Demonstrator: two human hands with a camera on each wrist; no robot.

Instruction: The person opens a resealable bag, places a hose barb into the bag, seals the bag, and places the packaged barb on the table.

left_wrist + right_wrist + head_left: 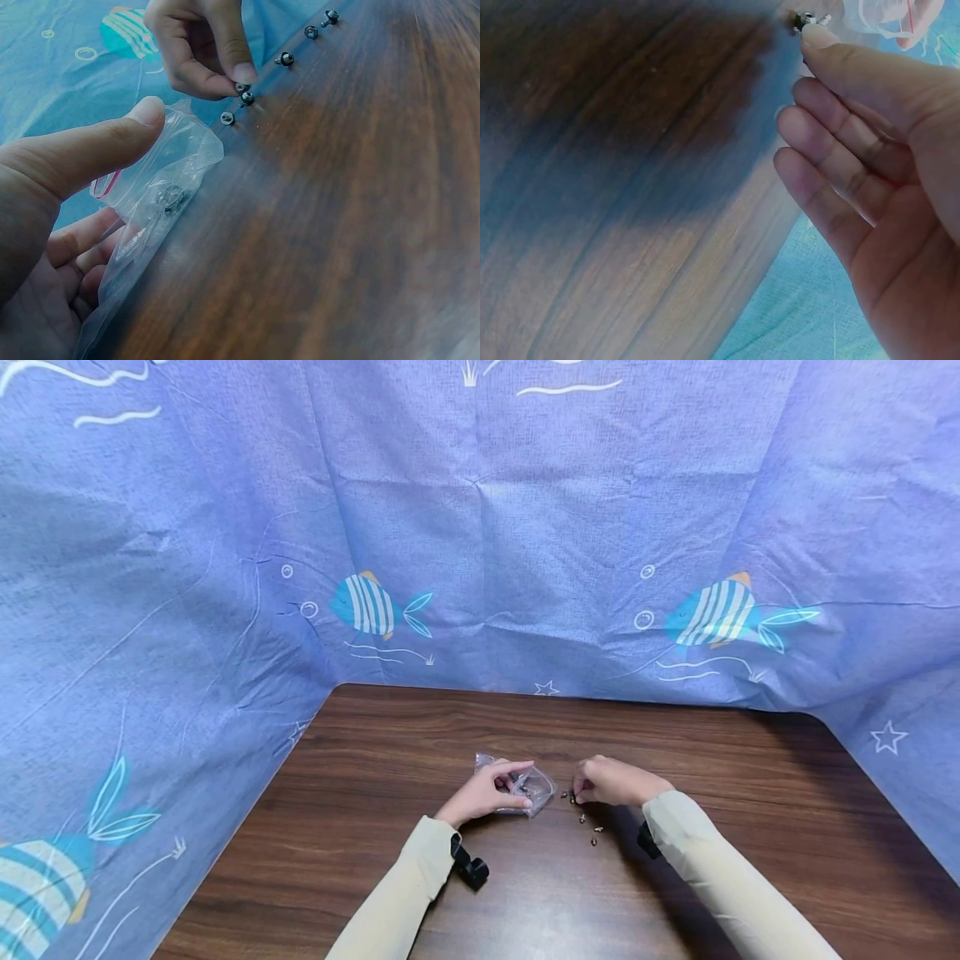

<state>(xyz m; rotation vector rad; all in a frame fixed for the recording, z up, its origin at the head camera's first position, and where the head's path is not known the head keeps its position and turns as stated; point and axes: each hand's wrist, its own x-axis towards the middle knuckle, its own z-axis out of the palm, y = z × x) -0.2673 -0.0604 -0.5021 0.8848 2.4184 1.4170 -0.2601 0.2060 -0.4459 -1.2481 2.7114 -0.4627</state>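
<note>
In the head view, a clear plastic bag (543,787) is held by the left hand (480,794), its thumb and fingers being spread wide around the mouth. Near this grip, the right hand (615,781) is lowered to the brown table (375,760), and loose screws (582,818) are scattered beside and below its fingertips. Behind both hands, a blue cloth (562,527) is hung.

In the left wrist view, more screws (174,199) are seen inside the bag, between the thumb and the curled fingers. Beyond it, a pinched screw (241,88) is held narrowly by the right hand, close above another one.

In the right wrist view, dark metal is seen at the thumb tip; the other fingers are half curled.
</note>
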